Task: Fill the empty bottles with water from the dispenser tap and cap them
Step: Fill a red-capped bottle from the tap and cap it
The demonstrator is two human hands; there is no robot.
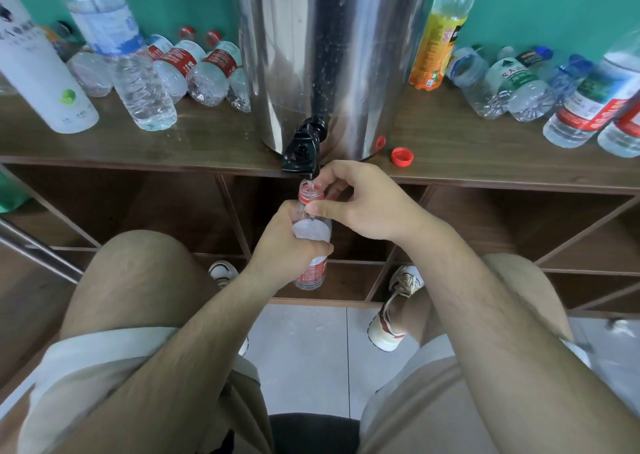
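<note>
1. Shelving (467, 148) of dark wood spans the view. It has a flat top board and open compartments below, and the person sits facing it with knees apart.
2. A steel dispenser (332, 55) stands upright at the middle of the top board, its base close to the front edge.
3. To its left are a tall white bottle (38, 72) and a clear blue-labelled bottle (121, 58). Behind these, several red-labelled bottles (194, 69) lie on their sides with their bases toward the camera.
4. To its right an orange-labelled bottle (436, 41) stands just beside the steel wall. Further right, a cluster of clear bottles (512, 86) with green, blue and red labels reaches the frame edge.
5. The right hand (367, 204) is curled around the neck of the held bottle (311, 231), with the thumb pressed just below the red neck ring.
6. The left hand (287, 245) wraps the bottle's body from the left, above its red label.
7. The bottle is held upright in front of the shelf edge, below the top board. It is uncapped, with its mouth right under the spout. How full it is cannot be told.
8. The black tap (300, 153) juts from the dispenser's base over the board's edge, and a thin stream seems to run from it into the mouth.
9. A red cap (402, 157) lies on the board just right of the dispenser's base.
</note>
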